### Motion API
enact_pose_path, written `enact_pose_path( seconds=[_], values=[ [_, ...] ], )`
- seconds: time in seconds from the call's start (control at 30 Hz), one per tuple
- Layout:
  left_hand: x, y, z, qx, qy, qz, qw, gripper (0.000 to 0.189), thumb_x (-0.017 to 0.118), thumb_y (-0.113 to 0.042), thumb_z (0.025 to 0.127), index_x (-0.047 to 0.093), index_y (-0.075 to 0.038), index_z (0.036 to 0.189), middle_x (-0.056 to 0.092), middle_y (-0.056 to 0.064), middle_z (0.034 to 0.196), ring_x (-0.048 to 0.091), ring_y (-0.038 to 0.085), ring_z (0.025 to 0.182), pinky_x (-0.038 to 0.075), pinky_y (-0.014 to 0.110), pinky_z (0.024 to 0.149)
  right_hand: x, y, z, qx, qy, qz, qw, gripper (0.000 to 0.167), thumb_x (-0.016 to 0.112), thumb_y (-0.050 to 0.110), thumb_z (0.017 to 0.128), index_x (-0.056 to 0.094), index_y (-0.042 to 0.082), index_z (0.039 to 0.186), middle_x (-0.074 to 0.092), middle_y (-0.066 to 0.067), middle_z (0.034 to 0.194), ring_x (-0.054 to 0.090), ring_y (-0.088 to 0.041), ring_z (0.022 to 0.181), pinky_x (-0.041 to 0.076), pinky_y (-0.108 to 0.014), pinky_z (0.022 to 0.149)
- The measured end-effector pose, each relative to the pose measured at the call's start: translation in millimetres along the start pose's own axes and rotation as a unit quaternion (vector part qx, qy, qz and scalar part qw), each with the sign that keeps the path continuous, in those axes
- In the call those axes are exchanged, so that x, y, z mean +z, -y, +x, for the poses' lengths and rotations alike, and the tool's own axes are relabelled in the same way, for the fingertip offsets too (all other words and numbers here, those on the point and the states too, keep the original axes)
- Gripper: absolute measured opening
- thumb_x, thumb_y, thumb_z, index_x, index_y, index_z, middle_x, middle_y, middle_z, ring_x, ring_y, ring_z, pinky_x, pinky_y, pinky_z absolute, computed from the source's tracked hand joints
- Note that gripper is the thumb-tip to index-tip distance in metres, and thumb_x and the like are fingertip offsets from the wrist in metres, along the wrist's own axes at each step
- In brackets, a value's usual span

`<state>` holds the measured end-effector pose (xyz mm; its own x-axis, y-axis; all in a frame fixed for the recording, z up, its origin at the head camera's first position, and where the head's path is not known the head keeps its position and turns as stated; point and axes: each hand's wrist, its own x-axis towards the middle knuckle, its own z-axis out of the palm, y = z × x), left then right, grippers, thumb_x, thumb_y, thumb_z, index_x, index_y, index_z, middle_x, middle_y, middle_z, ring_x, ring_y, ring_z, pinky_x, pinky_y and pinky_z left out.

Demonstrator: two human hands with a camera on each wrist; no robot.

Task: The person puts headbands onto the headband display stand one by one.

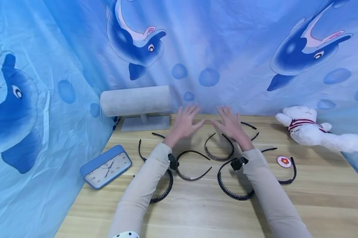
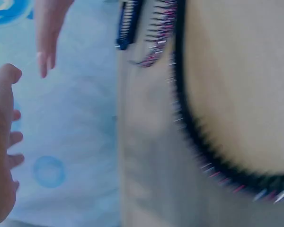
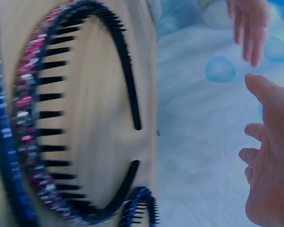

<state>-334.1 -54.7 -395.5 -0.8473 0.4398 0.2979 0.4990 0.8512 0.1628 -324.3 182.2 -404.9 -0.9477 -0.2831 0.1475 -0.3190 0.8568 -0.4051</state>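
My left hand (image 1: 183, 125) and right hand (image 1: 231, 127) are held out over the back of the table, fingers spread, holding nothing. Several toothed headbands lie below and around them. Just under the hands is a glittery headband (image 1: 218, 158), with a second glittery headband (image 1: 187, 178) to its left. A large black headband (image 1: 233, 196) lies partly beneath the right forearm, and another black headband (image 1: 164, 195) is partly hidden by the left sleeve. In the right wrist view, pink and silver sequins cover a headband (image 3: 26, 99) beside the right hand (image 3: 272, 146).
A grey padded cylinder (image 1: 135, 100) on a flat-based stand is at the back left. Nearer on the left sits a blue clock (image 1: 107, 169). To the right are a round flower badge (image 1: 284, 162) and a white plush toy (image 1: 304, 135). A blue dolphin curtain (image 1: 214, 43) hangs behind.
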Motion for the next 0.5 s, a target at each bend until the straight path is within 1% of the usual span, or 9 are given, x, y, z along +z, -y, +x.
enact_pose_path(
  seconds=[0.07, 0.1, 0.17, 0.23, 0.3, 0.37, 0.43, 0.5],
  values=[
    [-16.7, 4.3, 1.7, 0.015, -0.035, -0.022, 0.9990, 0.067, 0.047, -0.055, 0.103, 0.032, -0.022, 0.160, 0.026, 0.006, 0.169, 0.021, 0.031, 0.157, 0.004, 0.055, 0.130, -4.2, 3.1, 2.9, -0.006, -0.013, 0.014, 0.9998, 0.083, 0.040, 0.063, 0.102, 0.010, 0.018, 0.165, 0.005, -0.019, 0.171, -0.003, -0.041, 0.158, -0.016, -0.072, 0.119],
    [-26.9, 7.9, 2.0, 0.018, -0.049, -0.034, 0.9981, 0.066, 0.048, -0.053, 0.103, 0.034, -0.021, 0.159, 0.027, 0.006, 0.169, 0.022, 0.031, 0.157, 0.003, 0.054, 0.130, -5.9, 5.0, 4.7, -0.010, -0.020, 0.023, 0.9995, 0.083, 0.040, 0.063, 0.102, 0.010, 0.019, 0.165, 0.006, -0.018, 0.171, -0.003, -0.041, 0.158, -0.015, -0.072, 0.119],
    [-50.9, 17.6, 0.4, 0.010, -0.073, -0.063, 0.9953, 0.064, 0.051, -0.049, 0.103, 0.037, -0.018, 0.158, 0.029, 0.009, 0.168, 0.023, 0.032, 0.157, 0.005, 0.053, 0.130, -8.4, 9.8, 9.0, -0.017, -0.031, 0.049, 0.9982, 0.082, 0.042, 0.063, 0.101, 0.012, 0.021, 0.165, 0.007, -0.016, 0.172, -0.002, -0.040, 0.159, -0.014, -0.072, 0.120],
    [-77.9, 32.1, -2.7, -0.014, -0.088, -0.093, 0.9917, 0.063, 0.051, -0.048, 0.103, 0.037, -0.019, 0.158, 0.028, 0.008, 0.168, 0.022, 0.029, 0.157, 0.004, 0.051, 0.131, -10.7, 17.0, 14.2, -0.031, -0.041, 0.077, 0.9957, 0.080, 0.045, 0.061, 0.101, 0.013, 0.024, 0.165, 0.009, -0.014, 0.172, -0.001, -0.040, 0.159, -0.012, -0.073, 0.120],
    [-107.7, 49.3, -8.4, -0.044, -0.101, -0.118, 0.9868, 0.062, 0.054, -0.045, 0.103, 0.040, -0.018, 0.157, 0.030, 0.009, 0.167, 0.022, 0.029, 0.157, 0.007, 0.050, 0.131, -13.1, 25.4, 20.1, -0.048, -0.045, 0.110, 0.9918, 0.077, 0.047, 0.057, 0.102, 0.014, 0.027, 0.165, 0.010, -0.013, 0.172, -0.001, -0.040, 0.159, -0.011, -0.073, 0.120],
    [-136.2, 68.4, -17.0, -0.078, -0.109, -0.145, 0.9803, 0.061, 0.056, -0.043, 0.102, 0.042, -0.017, 0.155, 0.032, 0.010, 0.166, 0.024, 0.028, 0.156, 0.011, 0.050, 0.131, -16.5, 35.8, 25.5, -0.067, -0.047, 0.142, 0.9865, 0.075, 0.050, 0.052, 0.103, 0.016, 0.027, 0.164, 0.012, -0.012, 0.172, 0.001, -0.040, 0.159, -0.007, -0.072, 0.122],
    [-160.3, 89.4, -27.5, -0.106, -0.107, -0.165, 0.9748, 0.060, 0.058, -0.041, 0.102, 0.045, -0.015, 0.154, 0.033, 0.011, 0.166, 0.025, 0.029, 0.156, 0.015, 0.051, 0.130, -20.3, 46.9, 30.7, -0.081, -0.040, 0.175, 0.9805, 0.074, 0.053, 0.049, 0.103, 0.017, 0.027, 0.164, 0.014, -0.011, 0.172, 0.004, -0.037, 0.159, 0.000, -0.067, 0.126],
    [-179.5, 108.9, -40.8, -0.132, -0.092, -0.187, 0.9692, 0.060, 0.060, -0.040, 0.101, 0.046, -0.014, 0.153, 0.032, 0.011, 0.166, 0.024, 0.030, 0.156, 0.019, 0.053, 0.129, -24.2, 58.1, 34.9, -0.088, -0.027, 0.203, 0.9748, 0.073, 0.054, 0.048, 0.103, 0.019, 0.027, 0.164, 0.017, -0.008, 0.172, 0.009, -0.032, 0.159, 0.008, -0.062, 0.128]
  ],
)
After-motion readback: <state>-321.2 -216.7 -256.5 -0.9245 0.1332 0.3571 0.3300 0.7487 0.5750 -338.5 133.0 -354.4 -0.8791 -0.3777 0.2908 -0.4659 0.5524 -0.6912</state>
